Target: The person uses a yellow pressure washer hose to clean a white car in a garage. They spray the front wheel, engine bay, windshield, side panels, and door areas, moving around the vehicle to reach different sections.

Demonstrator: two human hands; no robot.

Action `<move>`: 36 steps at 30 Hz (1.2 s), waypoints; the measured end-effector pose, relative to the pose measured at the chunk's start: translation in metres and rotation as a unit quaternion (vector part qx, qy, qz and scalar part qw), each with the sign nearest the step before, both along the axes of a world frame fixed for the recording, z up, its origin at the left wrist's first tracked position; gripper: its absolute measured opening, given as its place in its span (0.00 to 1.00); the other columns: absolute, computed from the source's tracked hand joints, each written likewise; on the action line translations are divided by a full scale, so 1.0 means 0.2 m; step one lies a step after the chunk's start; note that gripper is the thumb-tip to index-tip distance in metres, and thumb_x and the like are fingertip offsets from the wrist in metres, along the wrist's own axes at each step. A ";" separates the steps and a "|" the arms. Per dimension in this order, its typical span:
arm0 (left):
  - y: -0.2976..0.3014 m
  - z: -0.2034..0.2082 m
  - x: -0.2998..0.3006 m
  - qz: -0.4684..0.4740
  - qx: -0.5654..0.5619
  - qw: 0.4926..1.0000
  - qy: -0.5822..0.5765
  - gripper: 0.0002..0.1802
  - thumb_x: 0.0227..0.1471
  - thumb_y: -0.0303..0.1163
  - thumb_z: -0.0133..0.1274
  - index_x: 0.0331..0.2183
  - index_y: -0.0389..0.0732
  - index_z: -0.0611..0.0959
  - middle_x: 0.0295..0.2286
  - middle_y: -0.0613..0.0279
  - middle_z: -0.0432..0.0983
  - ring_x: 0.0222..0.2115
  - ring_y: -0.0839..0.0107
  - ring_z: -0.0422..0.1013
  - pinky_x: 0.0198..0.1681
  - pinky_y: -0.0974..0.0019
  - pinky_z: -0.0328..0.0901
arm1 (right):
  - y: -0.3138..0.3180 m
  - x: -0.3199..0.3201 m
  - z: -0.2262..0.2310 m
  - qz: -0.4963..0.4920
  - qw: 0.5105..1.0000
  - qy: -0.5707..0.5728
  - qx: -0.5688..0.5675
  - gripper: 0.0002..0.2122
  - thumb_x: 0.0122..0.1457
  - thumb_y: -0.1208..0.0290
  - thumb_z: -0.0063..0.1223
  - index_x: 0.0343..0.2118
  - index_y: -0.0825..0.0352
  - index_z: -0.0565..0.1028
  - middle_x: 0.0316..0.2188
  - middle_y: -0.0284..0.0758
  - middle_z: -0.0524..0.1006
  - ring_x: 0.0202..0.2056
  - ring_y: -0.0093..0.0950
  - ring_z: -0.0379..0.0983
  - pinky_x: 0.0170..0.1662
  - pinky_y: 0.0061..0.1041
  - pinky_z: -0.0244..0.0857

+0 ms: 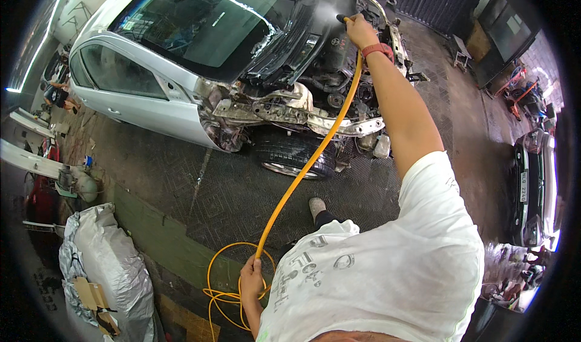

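My right hand (361, 32) reaches out over the car's open engine bay (331, 60), its fingers closed round a black spray nozzle (341, 18). A pale mist sprays from the nozzle's tip toward the base of the windshield (224, 27). From that hand a yellow hose (315, 154) sags back across the front wheel to my left hand (251, 275), which is wrapped round it low beside my body. Below, more of the hose lies in loose loops on the floor. The silver car (145, 115) has its front fender and bumper off, with bare metal and engine parts showing.
A silver cover (115, 263) with torn cardboard (92, 293) on it stands at the lower left. The bare front tire (296, 157) is close ahead of my foot (316, 206). A dark car (532, 187) stands at the right, and another person (59, 95) is at the far left.
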State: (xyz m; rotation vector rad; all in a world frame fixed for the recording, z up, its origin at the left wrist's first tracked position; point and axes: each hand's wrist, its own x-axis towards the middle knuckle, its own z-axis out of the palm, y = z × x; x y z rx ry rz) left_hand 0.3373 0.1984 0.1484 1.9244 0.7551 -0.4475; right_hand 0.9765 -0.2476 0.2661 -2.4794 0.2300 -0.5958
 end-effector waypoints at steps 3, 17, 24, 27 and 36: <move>-0.14 0.04 0.12 0.001 -0.008 1.000 -0.002 0.28 0.71 0.48 0.48 0.58 0.36 0.80 0.41 0.53 0.82 0.42 0.65 0.75 0.48 0.61 0.68 | -0.09 0.20 0.10 0.002 0.999 -0.028 -0.017 0.20 0.66 0.55 0.49 0.49 0.68 0.78 0.43 0.56 0.82 0.48 0.57 0.78 0.54 0.50 0.71; -0.55 0.48 0.56 -0.041 0.054 0.997 -0.040 0.27 0.69 0.46 0.48 0.56 0.34 0.80 0.24 0.50 0.76 0.25 0.68 0.71 0.32 0.61 0.67 | -0.48 0.82 0.56 -0.120 0.978 -0.169 -0.019 0.14 0.64 0.63 0.56 0.44 0.68 0.83 0.42 0.54 0.83 0.48 0.48 0.81 0.51 0.44 0.74; -0.45 0.38 0.39 -0.024 0.077 0.995 -0.050 0.29 0.70 0.48 0.48 0.58 0.34 0.79 0.26 0.48 0.78 0.26 0.63 0.74 0.34 0.59 0.68 | -0.27 0.58 0.59 0.049 0.996 -0.031 -0.071 0.12 0.61 0.66 0.58 0.40 0.70 0.84 0.36 0.53 0.84 0.43 0.47 0.82 0.46 0.41 0.75; -0.29 0.16 0.22 -0.029 0.098 0.993 -0.058 0.30 0.70 0.50 0.47 0.58 0.35 0.79 0.30 0.46 0.80 0.30 0.61 0.76 0.37 0.58 0.69 | -0.28 0.64 0.34 0.102 0.984 -0.001 -0.147 0.16 0.62 0.60 0.55 0.45 0.66 0.84 0.42 0.50 0.83 0.48 0.49 0.80 0.53 0.42 0.72; 0.17 -0.46 -0.73 0.089 0.143 0.984 0.058 0.31 0.72 0.50 0.44 0.61 0.33 0.76 0.37 0.53 0.82 0.36 0.60 0.75 0.41 0.58 0.68 | 1.10 -0.78 0.08 0.316 0.949 0.021 0.011 0.17 0.63 0.60 0.53 0.43 0.68 0.84 0.43 0.52 0.83 0.47 0.51 0.80 0.53 0.44 0.73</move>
